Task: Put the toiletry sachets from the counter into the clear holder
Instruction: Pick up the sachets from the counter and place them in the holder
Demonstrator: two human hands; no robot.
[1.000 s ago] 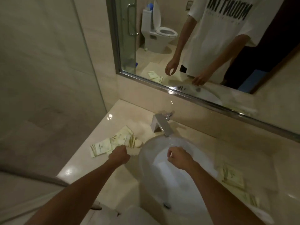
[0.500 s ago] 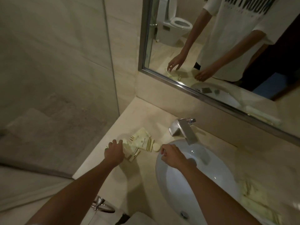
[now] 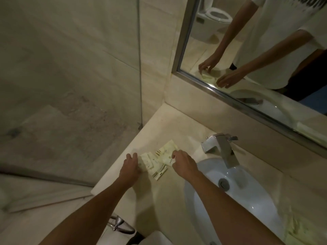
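Several pale cream toiletry sachets (image 3: 159, 162) lie in a loose heap on the beige counter (image 3: 159, 195), left of the sink. My left hand (image 3: 130, 167) rests on the heap's left end, its fingers bent over a sachet there. My right hand (image 3: 184, 164) sits on the heap's right end, fingertips touching the largest sachet (image 3: 165, 151). How firmly either hand grips is hidden by the hands themselves. More sachets (image 3: 294, 227) lie blurred at the counter's right, beyond the basin. No clear holder is in view.
A white oval basin (image 3: 247, 200) with a chrome tap (image 3: 222, 149) fills the counter's right half. A framed mirror (image 3: 247, 50) hangs behind it. A glass shower panel (image 3: 139, 68) meets the counter's left end. A chrome handle (image 3: 118, 224) sticks out below the counter's front edge.
Both hands moved left onto the sachet heap; the right hand left the basin's rim and now touches the largest sachet. The loose sachets have been pushed closer together. The view swung left.
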